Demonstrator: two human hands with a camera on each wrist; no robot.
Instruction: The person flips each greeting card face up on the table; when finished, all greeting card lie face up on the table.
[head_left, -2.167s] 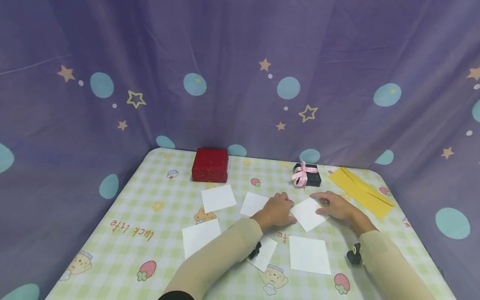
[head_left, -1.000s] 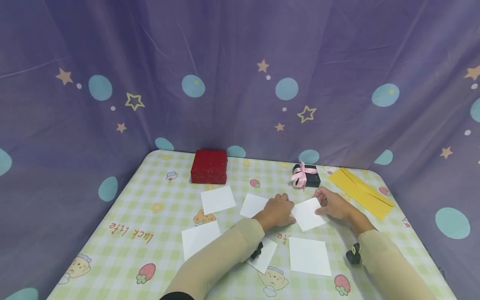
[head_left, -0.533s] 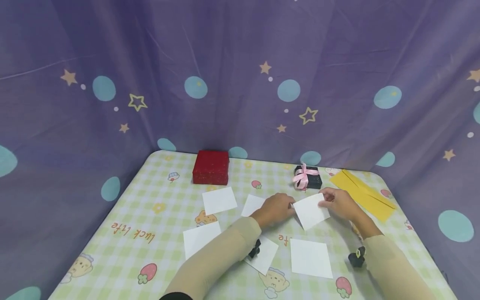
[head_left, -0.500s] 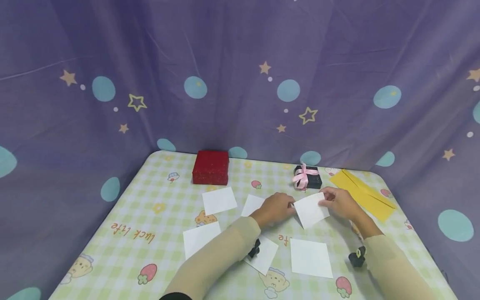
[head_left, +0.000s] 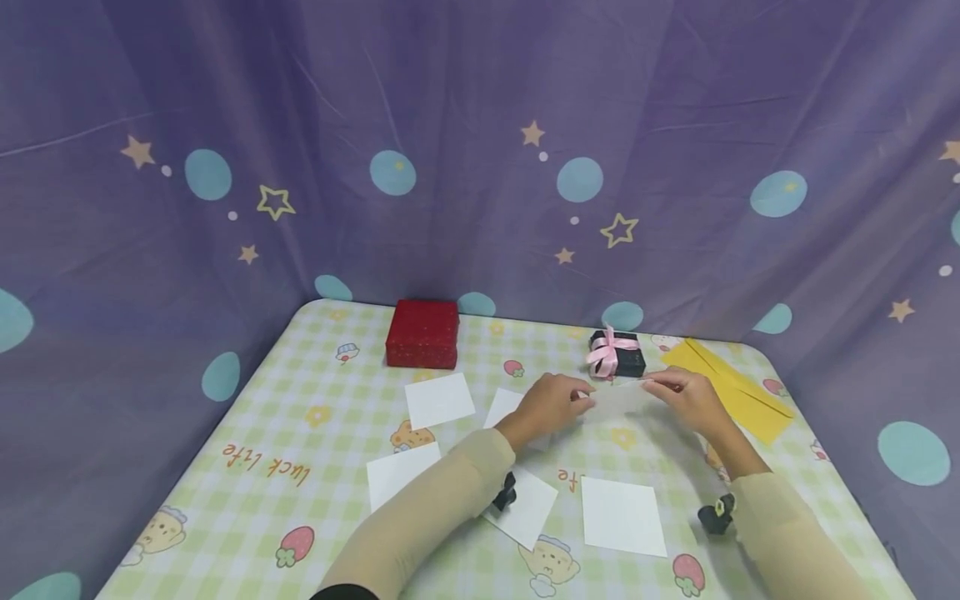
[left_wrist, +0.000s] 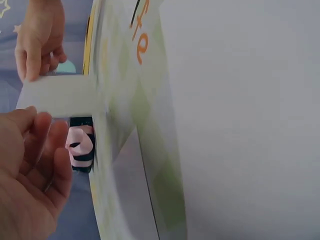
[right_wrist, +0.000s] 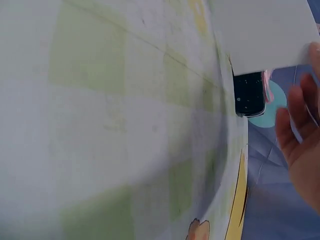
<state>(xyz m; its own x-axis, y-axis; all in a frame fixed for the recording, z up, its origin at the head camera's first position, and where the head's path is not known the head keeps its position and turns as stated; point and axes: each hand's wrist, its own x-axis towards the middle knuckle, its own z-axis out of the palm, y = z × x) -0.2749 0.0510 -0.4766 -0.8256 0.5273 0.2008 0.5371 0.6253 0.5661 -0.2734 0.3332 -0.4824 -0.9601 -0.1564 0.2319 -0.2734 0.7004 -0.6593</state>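
A square of white paper [left_wrist: 60, 95] is held up off the table between my two hands. In the head view it appears nearly edge-on and faint. My left hand [head_left: 551, 407] pinches its left corner between thumb and fingertips. At the opposite corner my right hand [head_left: 686, 400] grips it with thumb and index finger, the other fingers loosely bent. From the right wrist the white sheet [right_wrist: 270, 35] hangs beside a small black gift box [right_wrist: 250, 92] with a pink ribbon. Under and beside my left forearm lie several other white paper squares [head_left: 438, 401], partly covered by the arm.
At the back left stands a red box [head_left: 422, 333]. A yellow envelope [head_left: 726, 390] lies at the right, just past my right hand. Another white square [head_left: 623, 515] rests near the front. A checked tablecloth [head_left: 247, 508] covers the table; a purple curtain [head_left: 480, 100] hangs behind.
The paper square has been lifted from the tablecloth and tilted upright. My right hand took its corner first and rose; my left hand has since lifted to pinch the other corner.
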